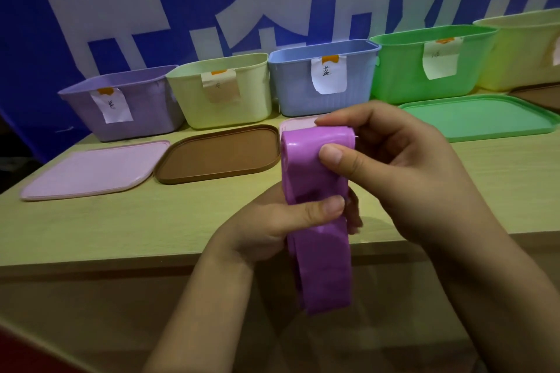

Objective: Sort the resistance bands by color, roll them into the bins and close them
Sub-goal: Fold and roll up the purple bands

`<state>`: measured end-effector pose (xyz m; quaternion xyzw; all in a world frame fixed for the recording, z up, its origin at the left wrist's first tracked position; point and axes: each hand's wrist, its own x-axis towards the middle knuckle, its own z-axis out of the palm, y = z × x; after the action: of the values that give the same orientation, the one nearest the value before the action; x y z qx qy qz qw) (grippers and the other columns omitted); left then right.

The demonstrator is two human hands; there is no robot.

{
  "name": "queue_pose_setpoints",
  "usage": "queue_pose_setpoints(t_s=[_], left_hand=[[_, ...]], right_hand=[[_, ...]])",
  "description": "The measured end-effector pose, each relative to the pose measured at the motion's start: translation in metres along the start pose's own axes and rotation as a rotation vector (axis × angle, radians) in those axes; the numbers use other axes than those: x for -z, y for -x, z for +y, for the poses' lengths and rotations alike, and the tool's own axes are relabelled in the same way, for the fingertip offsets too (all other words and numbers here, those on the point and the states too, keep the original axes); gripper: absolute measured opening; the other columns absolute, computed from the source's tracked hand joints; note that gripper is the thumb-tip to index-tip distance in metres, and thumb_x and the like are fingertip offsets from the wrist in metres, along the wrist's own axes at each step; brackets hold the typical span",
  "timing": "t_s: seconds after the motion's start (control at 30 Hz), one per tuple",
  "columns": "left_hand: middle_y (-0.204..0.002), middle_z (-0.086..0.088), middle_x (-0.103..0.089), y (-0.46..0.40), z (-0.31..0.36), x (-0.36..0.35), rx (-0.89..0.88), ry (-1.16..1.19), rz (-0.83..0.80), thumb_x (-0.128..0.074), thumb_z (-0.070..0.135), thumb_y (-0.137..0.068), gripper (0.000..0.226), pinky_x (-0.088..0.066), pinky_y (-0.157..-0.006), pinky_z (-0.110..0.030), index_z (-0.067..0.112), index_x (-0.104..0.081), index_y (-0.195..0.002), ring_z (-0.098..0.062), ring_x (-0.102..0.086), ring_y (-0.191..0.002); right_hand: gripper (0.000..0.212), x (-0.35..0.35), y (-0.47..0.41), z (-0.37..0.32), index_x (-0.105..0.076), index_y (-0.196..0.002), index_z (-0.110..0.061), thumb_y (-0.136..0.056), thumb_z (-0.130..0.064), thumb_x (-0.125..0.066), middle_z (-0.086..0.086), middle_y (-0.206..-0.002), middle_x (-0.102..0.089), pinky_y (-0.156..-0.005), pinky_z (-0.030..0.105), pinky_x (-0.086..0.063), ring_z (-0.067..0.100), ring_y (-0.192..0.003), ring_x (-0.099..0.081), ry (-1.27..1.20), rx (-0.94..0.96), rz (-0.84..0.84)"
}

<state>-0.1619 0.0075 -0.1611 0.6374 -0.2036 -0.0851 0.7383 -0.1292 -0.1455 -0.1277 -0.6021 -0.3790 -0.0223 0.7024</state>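
Nearest me, my left hand (pixel 272 221) pinches the purple band (pixel 318 191) at its middle while my right hand (pixel 394 166) pinches its top fold, both grips above the counter (pixel 91 230). I judge the rolling barely begun. The purple bin (pixel 127 109) at far left stands open, its pink lid (pixel 88 169) lying in front; every bin looks unclosed.

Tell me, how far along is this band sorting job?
Early on. Both hands, left hand and right hand, grip a purple band, partly folded. The bins, like the purple bin, stand open, lids such as the pink lid lying on the table.
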Motion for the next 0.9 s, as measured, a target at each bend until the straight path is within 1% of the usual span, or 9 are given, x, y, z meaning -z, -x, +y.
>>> queue_pose_setpoints(t_s=[0.1,0.27,0.37,0.43,0.53,0.6,0.7,0.8,0.9], left_hand=[[-0.085,0.006,-0.071,-0.004,-0.002,-0.002,-0.057,0.067,-0.062,-0.072,0.029,-0.077,0.014,-0.055,-0.076,-0.028,0.023,-0.072,-0.09,-0.018,-0.069,-0.089],[-0.079,-0.007,-0.067,-0.007,-0.013,-0.002,-0.036,0.201,-0.167,-0.067,0.022,-0.085,0.018,-0.052,-0.082,-0.05,0.006,-0.067,-0.093,-0.021,-0.068,-0.074],[-0.068,-0.003,-0.059,-0.005,-0.012,-0.007,-0.031,0.265,-0.207,-0.063,0.025,-0.089,0.021,-0.054,-0.071,-0.037,0.004,-0.064,-0.091,-0.013,-0.057,-0.058],[-0.06,0.0,-0.053,-0.003,-0.011,-0.011,-0.034,0.264,-0.134,-0.065,0.037,-0.086,0.031,-0.052,-0.063,-0.029,0.007,-0.065,-0.09,-0.009,-0.049,-0.05],[-0.053,-0.002,-0.049,-0.001,-0.01,-0.017,-0.056,0.196,0.017,-0.066,0.061,-0.074,0.051,-0.047,-0.053,-0.027,0.012,-0.063,-0.088,-0.01,-0.043,-0.042],[-0.05,-0.004,-0.049,-0.001,-0.011,-0.02,-0.033,0.196,0.104,-0.065,0.074,-0.063,0.069,-0.043,-0.049,-0.025,0.011,-0.06,-0.09,-0.011,-0.043,-0.039],[-0.044,-0.004,-0.048,-0.001,-0.013,-0.023,-0.01,0.178,0.216,-0.052,0.089,-0.05,0.085,-0.042,-0.045,-0.021,0.013,-0.066,-0.085,-0.012,-0.043,-0.035],[-0.04,-0.005,-0.045,-0.001,-0.014,-0.026,0.038,0.15,0.333,-0.036,0.093,-0.045,0.09,-0.043,-0.043,-0.021,0.018,-0.07,-0.08,-0.013,-0.041,-0.032],[-0.039,-0.007,-0.045,-0.003,-0.017,-0.026,0.071,0.101,0.395,-0.033,0.088,-0.052,0.095,-0.039,-0.043,-0.023,0.007,-0.069,-0.086,-0.015,-0.04,-0.031]], right_hand=[[0.02,-0.002,-0.002,-0.002,-0.066,-0.091,-0.017,-0.073,-0.013,-0.074,-0.003,-0.07,-0.068,-0.035,0.024,-0.041,0.014,-0.042,-0.052,-0.103,-0.044,-0.023],[0.019,0.0,-0.007,0.002,-0.067,-0.087,-0.022,-0.071,-0.014,-0.071,-0.002,-0.076,-0.071,-0.057,0.032,-0.051,0.021,-0.067,-0.06,-0.082,-0.032,0.02],[0.019,0.0,-0.007,0.006,-0.066,-0.087,-0.023,-0.07,-0.016,-0.07,-0.004,-0.075,-0.07,-0.053,0.024,-0.048,0.012,-0.068,-0.061,-0.023,-0.016,0.062],[0.019,-0.003,-0.006,0.009,-0.064,-0.088,-0.025,-0.071,-0.018,-0.07,-0.007,-0.079,-0.07,-0.062,0.018,-0.049,0.004,-0.073,-0.064,0.07,0.03,0.079],[0.019,-0.007,-0.001,0.012,-0.061,-0.089,-0.028,-0.075,-0.017,-0.068,-0.015,-0.083,-0.067,-0.058,0.009,-0.045,-0.002,-0.07,-0.064,0.156,0.108,0.089],[0.02,-0.008,0.002,0.015,-0.059,-0.091,-0.029,-0.078,-0.016,-0.068,-0.02,-0.088,-0.066,-0.064,0.011,-0.049,-0.001,-0.079,-0.065,0.204,0.155,0.09],[0.023,-0.01,0.006,0.024,-0.058,-0.096,-0.027,-0.08,-0.014,-0.067,-0.013,-0.1,-0.066,-0.082,0.017,-0.051,0.002,-0.095,-0.064,0.307,0.225,0.093],[0.025,-0.009,0.008,0.03,-0.059,-0.1,-0.022,-0.08,-0.01,-0.067,-0.006,-0.103,-0.065,-0.077,0.011,-0.051,-0.001,-0.095,-0.063,0.325,0.235,0.067],[0.029,-0.007,0.008,0.034,-0.058,-0.098,-0.024,-0.08,-0.004,-0.067,-0.002,-0.106,-0.065,-0.069,0.009,-0.052,-0.002,-0.098,-0.063,0.264,0.218,0.008]])
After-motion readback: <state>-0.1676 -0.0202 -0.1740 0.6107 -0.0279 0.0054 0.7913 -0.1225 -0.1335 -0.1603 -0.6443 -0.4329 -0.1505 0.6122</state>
